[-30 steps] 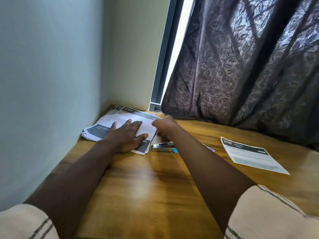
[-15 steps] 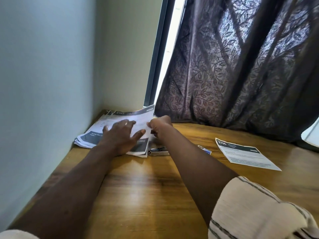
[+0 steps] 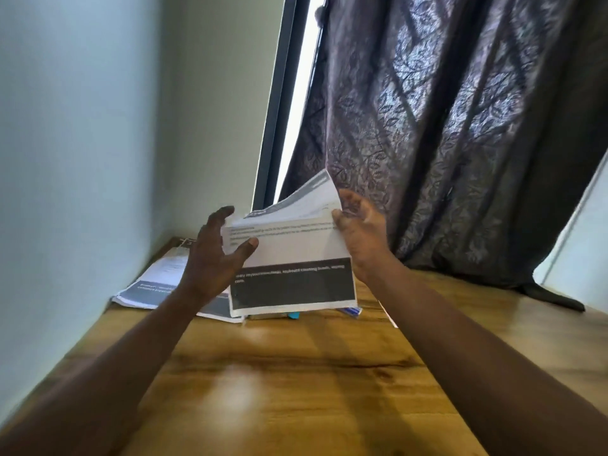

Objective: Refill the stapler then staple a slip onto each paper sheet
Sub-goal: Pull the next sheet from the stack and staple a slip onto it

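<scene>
My right hand (image 3: 362,232) pinches the right edge of a printed paper sheet (image 3: 292,255) and holds it up above the table; the sheet is white with a dark band across its lower part and its top curls back. My left hand (image 3: 214,255) is at the sheet's left edge, fingers spread, thumb touching the front of the paper. The stack of paper sheets (image 3: 158,284) lies in the table's far left corner. Only a blue tip of the stapler (image 3: 293,314) shows under the lifted sheet; the rest is hidden.
The wooden table (image 3: 296,373) meets a pale wall on the left. A dark patterned curtain (image 3: 460,143) hangs behind, its hem resting on the table's far right. A small blue-and-white item (image 3: 350,311) lies beside the stapler.
My right hand has lifted the top sheet off the stack and raised it toward me. My left hand has left the stack and come up to the sheet's left edge.
</scene>
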